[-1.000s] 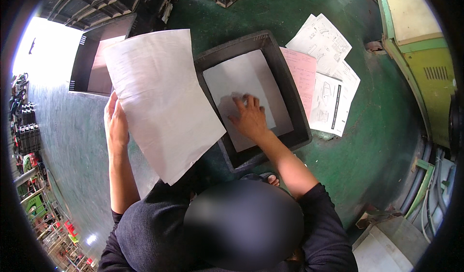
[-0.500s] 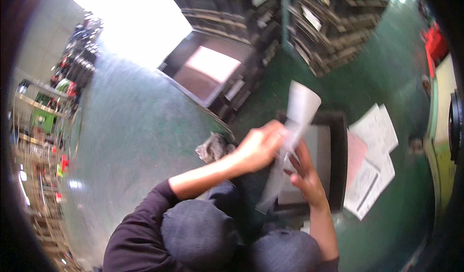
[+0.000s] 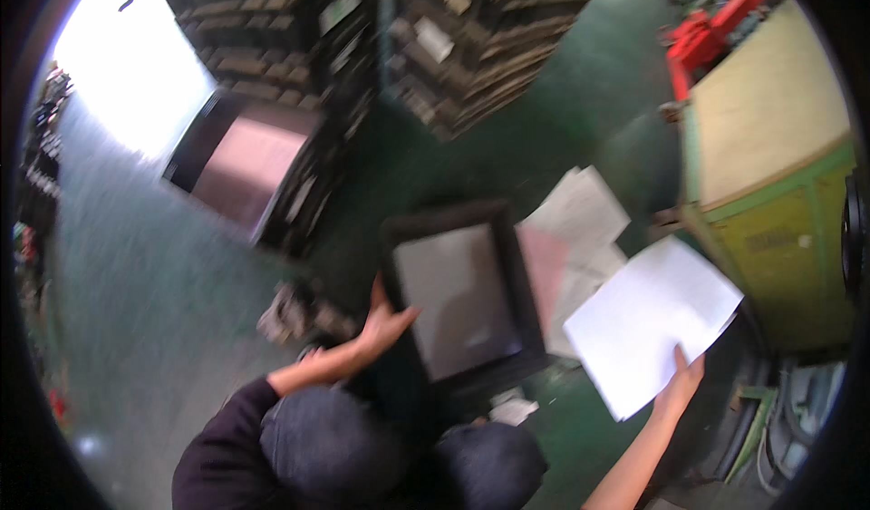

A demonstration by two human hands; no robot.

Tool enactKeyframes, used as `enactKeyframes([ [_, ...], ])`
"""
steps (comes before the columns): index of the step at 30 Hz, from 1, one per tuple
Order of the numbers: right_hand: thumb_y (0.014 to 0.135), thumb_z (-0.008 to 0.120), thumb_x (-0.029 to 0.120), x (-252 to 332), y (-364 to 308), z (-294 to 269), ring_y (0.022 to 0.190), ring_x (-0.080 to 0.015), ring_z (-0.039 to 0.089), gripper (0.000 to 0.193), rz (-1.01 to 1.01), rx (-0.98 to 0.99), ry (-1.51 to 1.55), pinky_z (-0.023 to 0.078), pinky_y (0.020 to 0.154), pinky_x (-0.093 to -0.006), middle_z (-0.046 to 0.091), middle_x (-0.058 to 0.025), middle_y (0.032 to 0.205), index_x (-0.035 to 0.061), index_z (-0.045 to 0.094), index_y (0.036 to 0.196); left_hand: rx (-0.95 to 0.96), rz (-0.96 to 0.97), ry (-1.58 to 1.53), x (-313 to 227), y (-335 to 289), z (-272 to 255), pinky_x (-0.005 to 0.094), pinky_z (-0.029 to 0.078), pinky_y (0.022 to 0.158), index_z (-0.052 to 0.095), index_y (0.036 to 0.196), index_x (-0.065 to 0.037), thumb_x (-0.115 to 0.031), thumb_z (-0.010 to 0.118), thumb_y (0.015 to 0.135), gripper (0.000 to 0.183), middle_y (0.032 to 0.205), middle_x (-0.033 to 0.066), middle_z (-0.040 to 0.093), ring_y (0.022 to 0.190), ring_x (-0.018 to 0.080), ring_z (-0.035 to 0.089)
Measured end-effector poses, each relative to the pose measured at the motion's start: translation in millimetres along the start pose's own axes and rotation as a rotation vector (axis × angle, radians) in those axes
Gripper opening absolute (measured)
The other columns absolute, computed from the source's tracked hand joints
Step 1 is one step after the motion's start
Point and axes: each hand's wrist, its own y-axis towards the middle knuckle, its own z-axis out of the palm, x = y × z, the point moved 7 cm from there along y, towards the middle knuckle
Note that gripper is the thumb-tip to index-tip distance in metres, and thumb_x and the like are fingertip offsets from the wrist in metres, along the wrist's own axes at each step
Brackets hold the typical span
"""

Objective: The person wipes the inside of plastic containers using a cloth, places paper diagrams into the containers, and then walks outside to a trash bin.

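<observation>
A shallow black tray (image 3: 526, 329) sits in front of me with a flat grey sheet (image 3: 453, 297) inside. My left hand (image 3: 385, 329) grips the tray's left side, thumb over the rim and a finger stretched along the outside; the other fingers are hidden. Out to the right, my right hand (image 3: 681, 385) pinches a small stack of white paper sheets (image 3: 652, 320) by its lower right edge, thumb on top. Partly under that stack, more loose papers (image 3: 580, 206) and a pink sheet (image 3: 544, 270) lie spread beside the tray.
Dark stacked trays (image 3: 263, 20) rise at the far left, an open one (image 3: 195, 152) holding a pink sheet at their foot. Another dark stack (image 3: 480, 48) stands farther back. A green-framed bench (image 3: 770, 229) is at right. A crumpled cloth (image 3: 288, 315) lies on the green floor.
The curled paper between both hands is now flat in my right hand, which has swung right. My left hand has let go of the paper and moved to the tray's rim. The view has shifted right.
</observation>
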Motion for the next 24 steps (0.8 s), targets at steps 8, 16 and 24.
enactKeyframes([
  [8,0.078,0.052,-0.003,38,-16,-32,0.102,-0.0208,0.051,0.044,-0.101,-0.006,-0.254,0.037,0.089,-0.0296,0.054,-0.0131,0.113,-0.0062,0.044,0.120,-0.298,0.141,0.815,243,121,-40,0.0370,0.042,0.082,0.047,0.119,0.007,-0.040,0.051,0.083,0.060,0.100,0.0226,0.055,0.085,0.0314,0.051],
  [16,0.079,0.055,0.006,13,-14,-46,0.089,-0.0197,0.056,0.034,-0.023,0.112,-0.706,0.042,0.081,-0.0295,0.061,-0.0138,0.098,-0.0076,0.050,0.111,-0.121,-0.034,0.341,-30,185,-72,0.0367,0.033,0.099,0.019,0.136,-0.004,-0.006,0.057,0.070,0.077,0.126,0.0268,0.041,0.118,0.0369,0.041],
  [24,0.077,0.063,0.012,-94,21,59,0.088,-0.0187,0.057,0.041,0.334,0.358,-0.006,0.043,0.081,-0.0284,0.061,-0.0101,0.101,-0.0038,0.051,0.113,-0.328,0.695,0.543,-126,101,-38,0.0450,0.020,0.105,0.026,0.134,-0.004,0.008,0.052,0.068,0.071,0.135,0.0212,0.027,0.128,0.0384,0.020],
])
